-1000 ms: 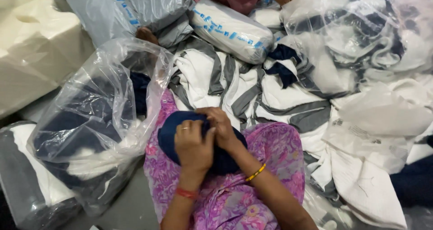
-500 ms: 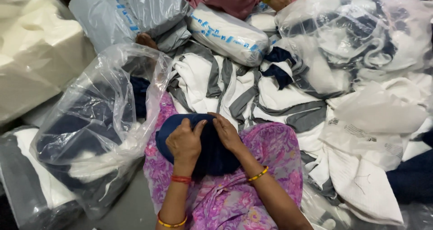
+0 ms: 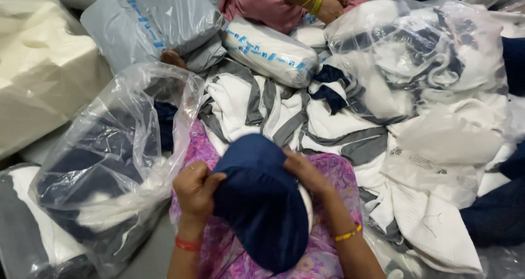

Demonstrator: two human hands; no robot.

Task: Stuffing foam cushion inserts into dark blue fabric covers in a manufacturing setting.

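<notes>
A navy blue cap-like piece of fabric [image 3: 261, 202] lies over my lap, which is covered in pink patterned cloth. My left hand [image 3: 195, 187] grips its left edge, with a red band on the wrist. My right hand [image 3: 305, 173] presses on its upper right edge; a yellow bangle sits on that wrist. A bit of white lining shows at the piece's right rim.
A large clear plastic bag [image 3: 104, 164] with dark pieces stands open at my left. White and grey garments [image 3: 284, 112] pile ahead. Clear bags of white pieces [image 3: 432, 55] sit at the right. Another person's hand [image 3: 328, 8] rests at the top. Grey wrapped parcels [image 3: 158, 22] lie behind.
The navy piece has been spread out and pulled larger over my lap. My hands have moved apart to its two edges.
</notes>
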